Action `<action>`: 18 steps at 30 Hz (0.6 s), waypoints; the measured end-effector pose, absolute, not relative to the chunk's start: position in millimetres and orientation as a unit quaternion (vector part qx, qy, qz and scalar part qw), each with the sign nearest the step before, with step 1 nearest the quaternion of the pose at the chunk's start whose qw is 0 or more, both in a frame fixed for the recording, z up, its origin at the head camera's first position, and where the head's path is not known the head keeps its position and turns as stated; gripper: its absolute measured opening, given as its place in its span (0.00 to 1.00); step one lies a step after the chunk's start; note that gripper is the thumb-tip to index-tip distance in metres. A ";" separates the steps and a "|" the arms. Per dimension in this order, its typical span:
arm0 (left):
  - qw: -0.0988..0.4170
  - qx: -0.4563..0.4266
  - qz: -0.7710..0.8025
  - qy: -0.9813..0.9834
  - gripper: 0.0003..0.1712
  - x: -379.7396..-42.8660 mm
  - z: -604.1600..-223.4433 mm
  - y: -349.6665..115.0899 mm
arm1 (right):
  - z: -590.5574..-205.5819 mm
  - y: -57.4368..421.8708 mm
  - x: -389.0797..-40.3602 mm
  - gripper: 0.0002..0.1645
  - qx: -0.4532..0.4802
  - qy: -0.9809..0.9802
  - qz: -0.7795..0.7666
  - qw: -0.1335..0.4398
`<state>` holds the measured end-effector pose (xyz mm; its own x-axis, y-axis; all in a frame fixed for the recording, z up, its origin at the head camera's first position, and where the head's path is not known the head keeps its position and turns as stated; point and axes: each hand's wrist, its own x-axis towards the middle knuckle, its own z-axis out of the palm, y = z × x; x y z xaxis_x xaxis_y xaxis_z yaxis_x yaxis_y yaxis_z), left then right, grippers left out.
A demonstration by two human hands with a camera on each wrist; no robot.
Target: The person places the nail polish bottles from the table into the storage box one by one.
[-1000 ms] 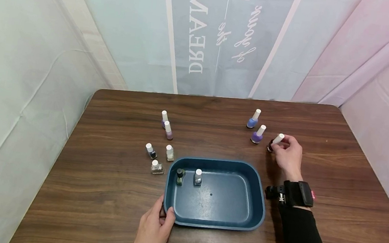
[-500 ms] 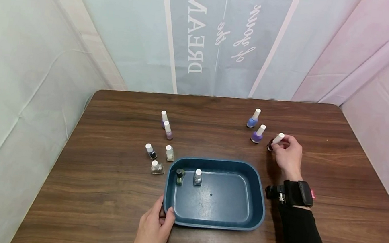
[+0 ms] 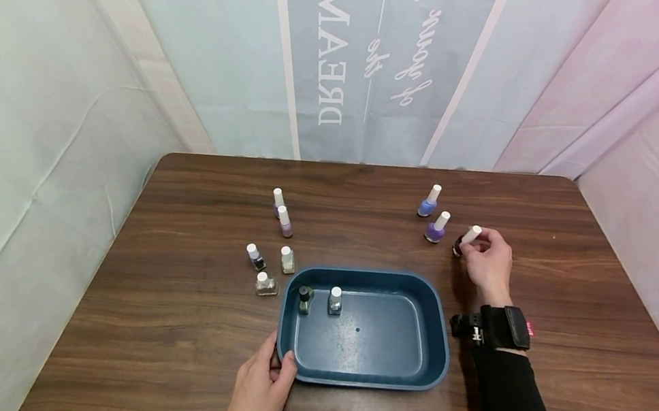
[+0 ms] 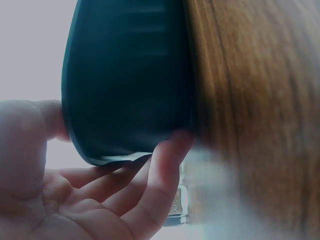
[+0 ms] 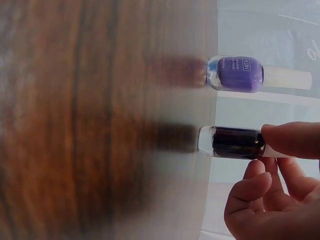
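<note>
My right hand [image 3: 488, 260] pinches the white cap of a dark nail polish bottle [image 5: 239, 143] between thumb and fingers. That bottle stands upright on the table, right of a purple nail polish bottle [image 3: 434, 231]. A blue nail polish bottle [image 3: 427, 206] is farther back. My left hand [image 3: 260, 389] grips the near-left corner of a blue plastic tray [image 3: 369, 383], thumb at the rim and fingers against the outer wall. Inside the tray, at its left, are a green nail polish bottle with a black cap [image 3: 305, 300] and a clear-looking one with a white cap [image 3: 335, 301].
Left of the tray, white-capped bottles stand on the wooden table [image 3: 167, 323]: a clear one [image 3: 266, 285], a dark one [image 3: 257, 258] and a pale one [image 3: 288, 261]. Two purplish bottles [image 3: 285, 222] stand farther back. Fabric curtains [image 3: 237, 50] border the table's back and sides.
</note>
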<state>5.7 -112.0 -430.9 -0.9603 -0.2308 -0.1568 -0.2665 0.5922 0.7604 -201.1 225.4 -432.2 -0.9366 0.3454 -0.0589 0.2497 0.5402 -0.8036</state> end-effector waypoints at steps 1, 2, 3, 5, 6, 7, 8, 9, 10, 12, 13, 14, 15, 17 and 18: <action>0.020 -0.140 0.429 0.892 0.20 5.7 -431.0 -112.0 | -432.3 225.4 -201.2 0.22 -0.167 -0.877 0.447 0.056; 0.019 -0.139 0.429 0.892 0.20 5.8 -431.0 -112.0 | -432.4 225.4 -201.1 0.21 -0.165 -0.878 0.446 0.058; 0.018 -0.140 0.429 0.892 0.20 5.9 -431.1 -112.1 | -432.3 225.3 -201.0 0.21 -0.163 -0.878 0.446 0.061; 0.017 -0.141 0.427 0.893 0.20 6.0 -431.5 -112.2 | -432.4 225.2 -201.0 0.21 -0.159 -0.879 0.446 0.066; 0.016 -0.141 0.427 0.893 0.20 6.1 -431.6 -112.2 | -432.7 225.3 -201.0 0.21 -0.157 -0.879 0.445 0.066; 0.015 -0.141 0.426 0.894 0.20 6.2 -431.8 -112.2 | -433.1 225.3 -201.1 0.21 -0.156 -0.879 0.445 0.069; 0.014 -0.141 0.426 0.894 0.20 6.3 -431.9 -112.2 | -433.1 225.2 -201.0 0.21 -0.155 -0.879 0.445 0.070; 0.013 -0.141 0.425 0.894 0.20 6.2 -432.0 -112.2 | -433.6 225.4 -201.2 0.21 -0.154 -0.880 0.445 0.071; 0.013 -0.141 0.424 0.894 0.20 6.2 -432.1 -112.3 | -433.7 225.4 -201.1 0.21 -0.153 -0.880 0.444 0.070; 0.013 -0.142 0.423 0.895 0.20 6.1 -432.1 -112.3 | -434.1 225.5 -201.3 0.20 -0.152 -0.882 0.441 0.072; 0.014 -0.142 0.423 0.895 0.20 6.1 -432.1 -112.4 | -434.2 225.5 -201.2 0.20 -0.152 -0.882 0.441 0.071; 0.014 -0.143 0.423 0.895 0.20 6.1 -432.0 -112.4 | -434.2 225.5 -201.2 0.20 -0.152 -0.882 0.440 0.070; 0.014 -0.143 0.423 0.895 0.20 6.1 -431.9 -112.3 | -434.4 225.6 -201.2 0.20 -0.152 -0.882 0.440 0.069; 0.016 -0.144 0.423 0.894 0.19 6.2 -431.7 -112.3 | -434.5 225.2 -201.1 0.20 -0.152 -0.882 0.441 0.071; 0.016 -0.143 0.424 0.894 0.20 6.2 -431.5 -112.2 | -434.7 225.1 -201.0 0.20 -0.151 -0.882 0.441 0.071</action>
